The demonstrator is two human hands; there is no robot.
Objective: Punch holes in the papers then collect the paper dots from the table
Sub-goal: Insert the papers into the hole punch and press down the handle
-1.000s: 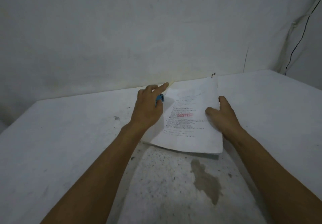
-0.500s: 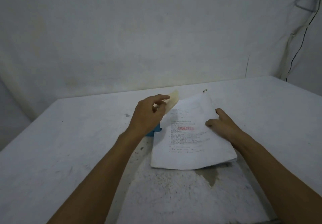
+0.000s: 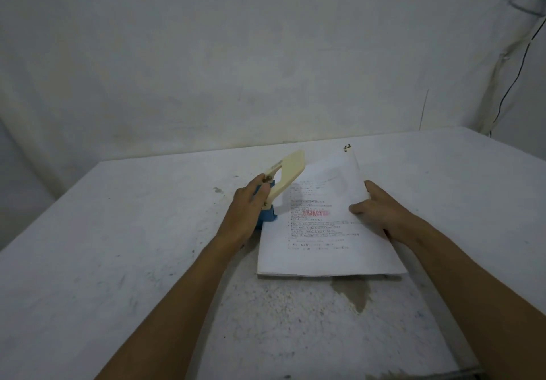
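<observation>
Steadying the blue hole punch [image 3: 267, 214] with its cream lever [image 3: 288, 172] raised, the left hand [image 3: 246, 211] grasps it at frame centre while the right hand [image 3: 381, 211] presses the papers [image 3: 325, 246] flat on the bench [image 3: 118, 246]; dot collection apparently remains.

I am looking down at a stack of papers [image 3: 325, 229] lying on the white table [image 3: 118, 261]. My left hand [image 3: 246, 205] is gripping the hole punch [image 3: 280, 181], its cream lever raised, while my right hand [image 3: 381, 211] is pressing the papers' right edge.
</observation>
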